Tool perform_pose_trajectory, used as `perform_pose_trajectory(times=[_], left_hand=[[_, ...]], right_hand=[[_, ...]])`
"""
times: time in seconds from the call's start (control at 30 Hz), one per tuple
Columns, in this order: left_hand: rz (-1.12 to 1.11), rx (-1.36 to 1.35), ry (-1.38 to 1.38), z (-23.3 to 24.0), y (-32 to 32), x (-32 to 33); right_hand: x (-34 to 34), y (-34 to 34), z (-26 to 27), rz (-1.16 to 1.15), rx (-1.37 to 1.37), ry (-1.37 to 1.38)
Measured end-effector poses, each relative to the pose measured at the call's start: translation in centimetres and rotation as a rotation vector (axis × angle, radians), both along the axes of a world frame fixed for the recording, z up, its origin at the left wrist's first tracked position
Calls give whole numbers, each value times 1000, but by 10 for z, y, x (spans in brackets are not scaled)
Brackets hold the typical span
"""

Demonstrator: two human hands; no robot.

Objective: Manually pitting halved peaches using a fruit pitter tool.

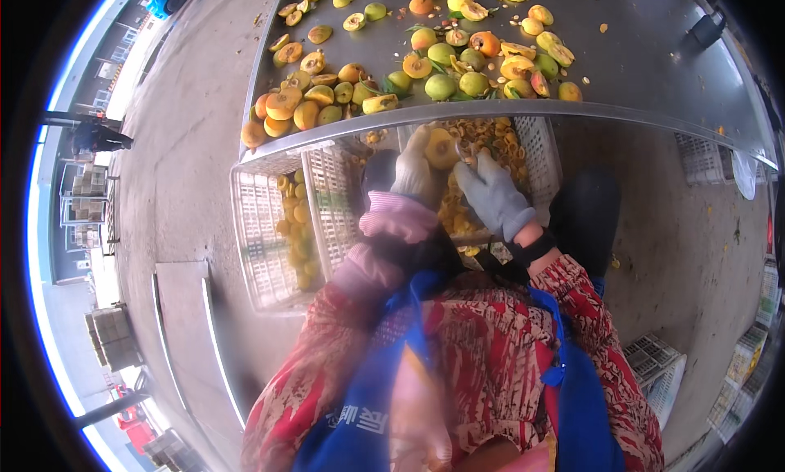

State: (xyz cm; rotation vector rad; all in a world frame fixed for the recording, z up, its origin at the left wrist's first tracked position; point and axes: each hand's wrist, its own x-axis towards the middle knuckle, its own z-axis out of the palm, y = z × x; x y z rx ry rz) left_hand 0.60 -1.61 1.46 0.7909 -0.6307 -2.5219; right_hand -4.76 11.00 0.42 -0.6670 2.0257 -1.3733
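Note:
My left hand [412,168], in a pale knitted glove, holds a halved yellow-orange fruit [441,148] with its cut face up. My right hand [489,190], in a grey glove, grips a small metal tool [465,153] close to the fruit's right edge; the tool's shape is hard to make out. Below both hands stands a white plastic crate [539,156] with many orange fruit pieces [509,134]. On the metal table [380,42] beyond lie whole and halved green, yellow and orange fruits [440,87], with leaves and loose seeds among them.
The table's raised metal rim [429,110] runs just beyond my hands. Left of my legs, another white crate [270,239] holds yellow fruit pieces [299,226]. An upturned-looking crate [656,368] stands on the floor at lower right. A person [98,137] is far off at left.

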Motion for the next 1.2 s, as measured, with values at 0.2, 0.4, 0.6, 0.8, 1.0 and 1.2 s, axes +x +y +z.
perform_pose_trajectory(times=[0.2,0.4,0.6,0.8,1.0,1.2], left_hand=[[-56,-9,15,-11,-1,-2],[22,-93,-8,-33,-9,-8],[63,-366,-40,-45,-14,-12],[29,-162,-252,-24,-9,-21],[-36,-435,-344,-28,-6,-28],[-278,-419,-228,-14,-7,-17]], right_hand=[[10,-8,-21,59,-29,70],[9,-14,-20,139,-76,55],[7,-17,3,165,-18,54],[-10,-15,-3,246,169,-207],[-31,-1,10,356,133,-406],[-31,9,17,322,12,-965]])
